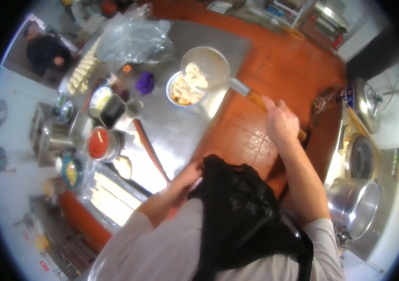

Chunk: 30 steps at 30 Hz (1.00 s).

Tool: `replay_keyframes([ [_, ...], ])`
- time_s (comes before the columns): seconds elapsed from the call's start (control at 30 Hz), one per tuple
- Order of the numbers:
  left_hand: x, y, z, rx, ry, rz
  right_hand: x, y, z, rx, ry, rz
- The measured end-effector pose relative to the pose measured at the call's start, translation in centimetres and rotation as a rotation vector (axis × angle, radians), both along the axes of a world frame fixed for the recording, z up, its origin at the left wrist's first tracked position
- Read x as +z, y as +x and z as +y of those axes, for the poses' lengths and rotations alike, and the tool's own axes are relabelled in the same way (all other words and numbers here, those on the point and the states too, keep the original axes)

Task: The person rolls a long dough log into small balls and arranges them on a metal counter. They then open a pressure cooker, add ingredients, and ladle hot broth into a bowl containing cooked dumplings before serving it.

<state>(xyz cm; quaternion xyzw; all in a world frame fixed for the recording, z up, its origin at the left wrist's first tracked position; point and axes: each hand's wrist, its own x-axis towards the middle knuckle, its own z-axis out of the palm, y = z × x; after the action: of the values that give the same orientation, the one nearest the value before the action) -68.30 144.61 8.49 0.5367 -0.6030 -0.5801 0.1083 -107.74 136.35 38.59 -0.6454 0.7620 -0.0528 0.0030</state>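
My right hand [282, 121] grips the wooden handle of a round metal strainer [217, 65], which is held over a white bowl with a blue rim [168, 94]. Pale dumplings [196, 75] lie in the strainer's near-left side, and more pale food with brown bits fills the bowl. The bowl stands near the right edge of a steel table [171, 130]. My left hand [194, 172] is by the table's near edge, beside my black apron; its fingers are partly hidden, and whether it holds anything cannot be told. A dark red stick [150, 149] lies close to it.
On the table are a purple cloth-like item [145, 83], plastic bags [132, 38], a pot of red sauce [98, 142], a black container [113, 111] and rows of dumplings [81, 72]. A burner [361, 156] and a steel pot [355, 207] stand right. A person [46, 52] is at upper left.
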Motion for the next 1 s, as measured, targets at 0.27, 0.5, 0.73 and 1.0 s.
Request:
replay_keyframes([
  [0.27, 5.9, -0.2, -2.5, 0.049, 0.194, 0.007, -5.7, 2.6, -4.4, -0.064, -0.240, 0.099],
  [0.5, 10.3, -11.8, -9.7, -0.164, -0.044, 0.290, -6.7, -0.3, 2.2, -0.310, -0.097, -0.799],
  [0.73, 24.0, -33.8, -6.9, -0.225, 0.352, 0.730, -1.3, -2.2, 13.7, -0.584, -0.305, -1.188],
  [1.0, 26.5, -44.9, -3.7, -0.448, 0.558, 0.565, 1.8, -20.1, 51.1, -1.382, -1.160, -0.575],
])
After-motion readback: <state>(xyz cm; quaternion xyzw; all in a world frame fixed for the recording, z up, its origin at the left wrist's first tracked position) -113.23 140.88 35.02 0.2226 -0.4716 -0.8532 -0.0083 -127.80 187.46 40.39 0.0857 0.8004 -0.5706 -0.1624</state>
